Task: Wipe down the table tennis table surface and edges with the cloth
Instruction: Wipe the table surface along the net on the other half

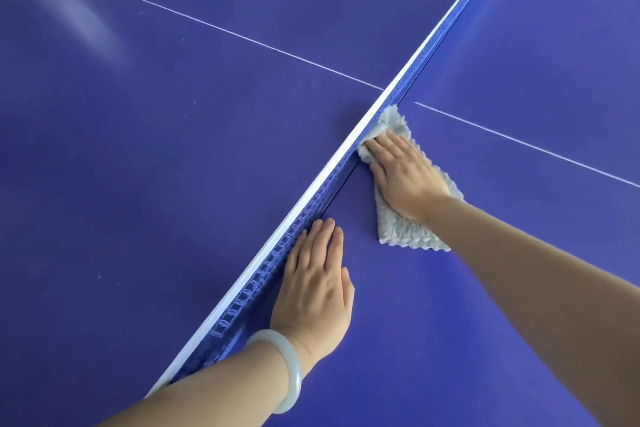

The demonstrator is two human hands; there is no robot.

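The blue table tennis table (485, 288) fills the view, split by a blue net (311, 198) with a white top band running diagonally. A grey fluffy cloth (401, 229) lies flat on the near half, its far corner against the net's base. My right hand (401, 173) presses flat on the cloth with straight fingers pointing at the net. My left hand (315, 284) rests flat on the table beside the net, nearer to me, holding nothing; a pale bangle sits on its wrist.
A thin white centre line (519, 142) crosses both halves of the table. The far half (173, 114) beyond the net shows a few small specks and glare. A bright floor and dark objects show at the top left corner.
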